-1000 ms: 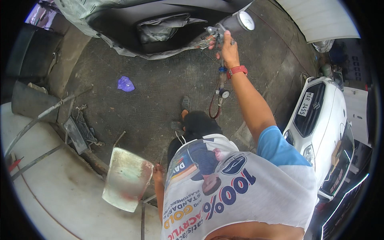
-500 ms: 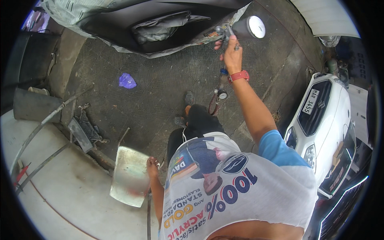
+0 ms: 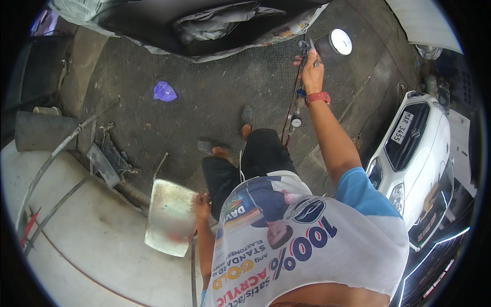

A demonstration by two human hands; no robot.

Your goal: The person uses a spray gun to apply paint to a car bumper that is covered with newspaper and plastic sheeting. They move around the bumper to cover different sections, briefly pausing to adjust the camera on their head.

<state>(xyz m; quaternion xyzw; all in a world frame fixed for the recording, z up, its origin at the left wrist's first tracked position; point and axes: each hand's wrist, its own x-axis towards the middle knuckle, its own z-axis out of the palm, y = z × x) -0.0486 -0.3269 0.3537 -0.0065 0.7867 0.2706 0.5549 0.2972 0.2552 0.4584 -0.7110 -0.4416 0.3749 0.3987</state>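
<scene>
Right hand (image 3: 313, 74), in the head view, is closed round the handle of a spray gun (image 3: 306, 47), with the red watch (image 3: 318, 99) at its wrist. Left hand (image 3: 202, 205) is at the edge of a pale, worn seat (image 3: 168, 215), fingers bent; whether it grips the seat or only rests against it, I cannot tell

Compared with half a second ago, the gun sits farther to the right, and bare floor (image 3: 245, 77) now shows between it and the edge of the papered panel (image 3: 153, 20). Its cup (image 3: 326, 45) with the white lid (image 3: 341, 42) has moved right with it. The two shoes, close together before, now stand apart: one shoe (image 3: 247, 114) is forward, the other shoe (image 3: 206, 147) off to the left

For the work in hand, I judge this leaves the gun clear of the panel rather than right at its edge. The gauge (image 3: 296, 122) hangs below the gun beside the hose (image 3: 287, 137), while the purple crumpled sheet (image 3: 164, 91) lies on the floor and the white car (image 3: 432, 134) stands at the right, both apart from the hands
</scene>
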